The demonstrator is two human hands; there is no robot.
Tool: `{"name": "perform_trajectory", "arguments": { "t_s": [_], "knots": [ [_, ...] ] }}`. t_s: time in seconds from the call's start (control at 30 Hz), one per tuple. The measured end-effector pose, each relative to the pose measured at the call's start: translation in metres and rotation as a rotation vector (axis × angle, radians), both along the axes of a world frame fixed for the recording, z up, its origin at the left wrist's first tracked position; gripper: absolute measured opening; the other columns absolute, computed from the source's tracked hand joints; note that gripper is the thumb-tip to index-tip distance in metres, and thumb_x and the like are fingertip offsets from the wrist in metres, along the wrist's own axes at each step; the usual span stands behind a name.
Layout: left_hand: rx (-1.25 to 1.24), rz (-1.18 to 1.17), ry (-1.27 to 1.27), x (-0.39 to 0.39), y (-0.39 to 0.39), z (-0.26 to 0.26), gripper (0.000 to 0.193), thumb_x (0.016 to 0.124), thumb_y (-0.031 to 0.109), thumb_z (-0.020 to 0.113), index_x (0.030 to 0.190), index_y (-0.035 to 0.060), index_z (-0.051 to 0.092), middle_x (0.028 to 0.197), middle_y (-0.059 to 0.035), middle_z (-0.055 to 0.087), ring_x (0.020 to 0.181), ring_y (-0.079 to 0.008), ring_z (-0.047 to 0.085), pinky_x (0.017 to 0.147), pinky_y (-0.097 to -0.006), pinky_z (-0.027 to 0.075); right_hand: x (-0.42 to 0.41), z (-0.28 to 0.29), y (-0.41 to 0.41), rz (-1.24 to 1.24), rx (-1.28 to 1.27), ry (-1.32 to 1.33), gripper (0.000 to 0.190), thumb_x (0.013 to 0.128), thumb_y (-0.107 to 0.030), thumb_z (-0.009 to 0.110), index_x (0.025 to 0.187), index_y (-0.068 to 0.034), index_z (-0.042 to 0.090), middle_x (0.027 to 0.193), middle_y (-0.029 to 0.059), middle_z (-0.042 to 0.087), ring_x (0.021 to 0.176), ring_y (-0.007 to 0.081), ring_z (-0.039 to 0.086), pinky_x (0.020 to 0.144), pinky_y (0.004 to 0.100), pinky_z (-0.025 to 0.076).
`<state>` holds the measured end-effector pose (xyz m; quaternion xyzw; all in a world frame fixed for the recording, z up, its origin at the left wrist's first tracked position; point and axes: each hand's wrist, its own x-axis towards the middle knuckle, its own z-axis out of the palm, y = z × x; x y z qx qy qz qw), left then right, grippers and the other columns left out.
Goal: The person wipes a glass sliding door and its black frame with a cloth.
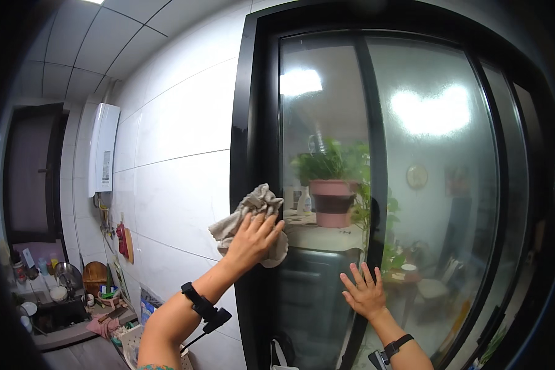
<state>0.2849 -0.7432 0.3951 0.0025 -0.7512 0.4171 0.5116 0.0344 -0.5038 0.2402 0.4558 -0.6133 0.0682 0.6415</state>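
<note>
My left hand [253,238] presses a crumpled grey cloth [259,199] against the black frame [249,296] of a sliding glass door. The cloth spreads out on both sides of my fingers and overlaps the frame's inner edge. Lower and to the right, my right hand [366,293] holds nothing, its fingers spread before the door's black upright [377,231] and the glass pane [319,296]. Whether its palm touches the door, I cannot tell. Both wrists or forearms carry black straps with small devices.
Behind the glass, a potted plant in a pink pot [335,212] stands on a covered cabinet. White wall tiles [180,194] lie left of the frame. Farther left are a wall-mounted water heater [102,148], a sink [58,317] and a cluttered counter. A white basket [132,344] sits below.
</note>
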Motion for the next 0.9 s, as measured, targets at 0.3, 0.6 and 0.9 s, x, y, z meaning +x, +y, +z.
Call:
{"name": "perform_trajectory", "arguments": {
  "t_s": [0.3, 0.6, 0.9],
  "knots": [
    [0.299, -0.433, 0.353, -0.057, 0.012, 0.088, 0.066, 0.081, -0.004, 0.051, 0.145, 0.0048, 0.041, 0.154, -0.0208, 0.033, 0.139, -0.0478, 0.033, 0.111, -0.0524, 0.032, 0.003, -0.001, 0.004, -0.005, 0.004, -0.022, 0.057, 0.088, -0.045, 0.061, 0.142, -0.031, 0.052, 0.156, 0.0053, 0.038, 0.146, 0.0283, 0.031, 0.120, 0.0534, 0.017],
    [0.586, -0.611, 0.476, -0.112, 0.009, 0.028, 0.082, 0.075, 0.022, 0.079, 0.147, 0.0085, 0.042, 0.157, -0.0180, 0.030, 0.142, -0.0405, 0.031, 0.117, -0.0465, 0.026, 0.000, -0.003, 0.004, 0.007, 0.007, -0.028, 0.056, 0.090, -0.045, 0.059, 0.144, -0.030, 0.050, 0.157, 0.0048, 0.036, 0.147, 0.0279, 0.029, 0.120, 0.0518, 0.016],
    [0.547, -0.421, 0.226, -0.088, -0.009, -0.138, 0.068, 0.087, 0.024, 0.067, 0.149, 0.0101, 0.040, 0.157, -0.0231, 0.028, 0.142, -0.0424, 0.031, 0.115, -0.0527, 0.026, 0.001, 0.001, 0.004, 0.081, -0.010, -0.018, 0.056, 0.089, -0.043, 0.061, 0.141, -0.028, 0.052, 0.156, 0.0061, 0.038, 0.146, 0.0281, 0.030, 0.120, 0.0517, 0.017]
  ]
}}
